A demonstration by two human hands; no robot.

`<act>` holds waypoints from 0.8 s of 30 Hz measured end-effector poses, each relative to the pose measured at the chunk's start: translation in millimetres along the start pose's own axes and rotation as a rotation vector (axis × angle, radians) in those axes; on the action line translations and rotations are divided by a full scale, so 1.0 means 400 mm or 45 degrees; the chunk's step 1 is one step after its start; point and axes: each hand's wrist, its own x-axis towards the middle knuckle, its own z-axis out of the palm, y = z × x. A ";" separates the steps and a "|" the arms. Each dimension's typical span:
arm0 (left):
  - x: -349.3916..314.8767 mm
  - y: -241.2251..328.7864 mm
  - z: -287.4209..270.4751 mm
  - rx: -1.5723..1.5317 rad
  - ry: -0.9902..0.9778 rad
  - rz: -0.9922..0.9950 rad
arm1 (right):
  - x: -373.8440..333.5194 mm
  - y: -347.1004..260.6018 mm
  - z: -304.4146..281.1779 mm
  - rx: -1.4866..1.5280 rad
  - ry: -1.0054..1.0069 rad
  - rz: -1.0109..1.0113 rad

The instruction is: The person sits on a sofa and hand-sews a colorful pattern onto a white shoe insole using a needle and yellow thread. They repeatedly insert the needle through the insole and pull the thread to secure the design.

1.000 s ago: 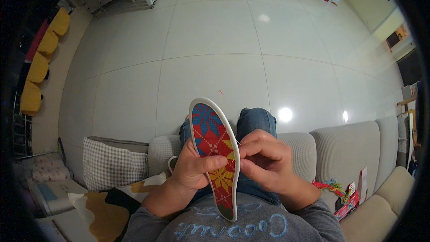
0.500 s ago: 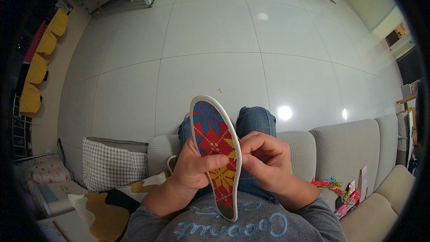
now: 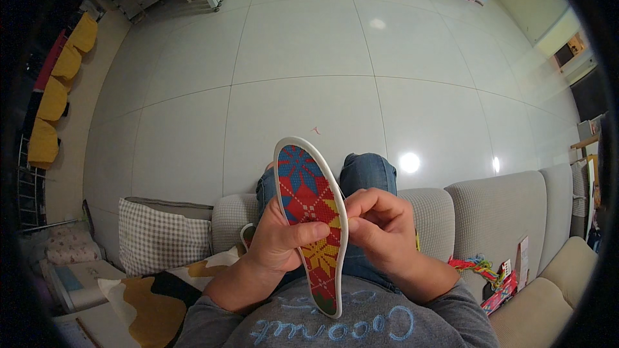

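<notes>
An embroidered insole point(image 3: 303, 183) stands upright over my lap, its white rim framing red, blue and yellow flower shapes. Around its left side wraps my left hand point(image 3: 276, 245), with the thumb pressed flat across the stitched face and the other fingers behind. My right hand point(image 3: 383, 227) is at the insole's right edge, thumb and index finger pinched together. Whatever sits in that pinch is too small to make out. Part of another white-rimmed piece point(image 3: 247, 235) shows beside my left forearm.
I sit on a grey sofa point(image 3: 500, 216). To the right lie bright thread skeins point(image 3: 480, 269) and a red package point(image 3: 501, 293). On the left are a checked cushion point(image 3: 164, 235) and a patterned cushion point(image 3: 151, 309). A thread scrap point(image 3: 316, 130) lies on the tiled floor point(image 3: 296, 45).
The right hand's pinched fingers have shifted very slightly at the insole's edge. The left hand and the insole stay almost exactly where they were.
</notes>
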 end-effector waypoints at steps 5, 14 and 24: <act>0.000 -0.003 -0.003 0.005 -0.002 0.013 | -0.001 0.000 -0.003 0.048 -0.007 0.030; -0.002 -0.006 0.003 0.017 0.110 -0.020 | 0.002 0.001 -0.005 -0.015 -0.039 -0.099; 0.031 -0.029 -0.066 -0.491 -0.307 -0.136 | -0.001 -0.028 0.003 -0.471 0.190 -0.523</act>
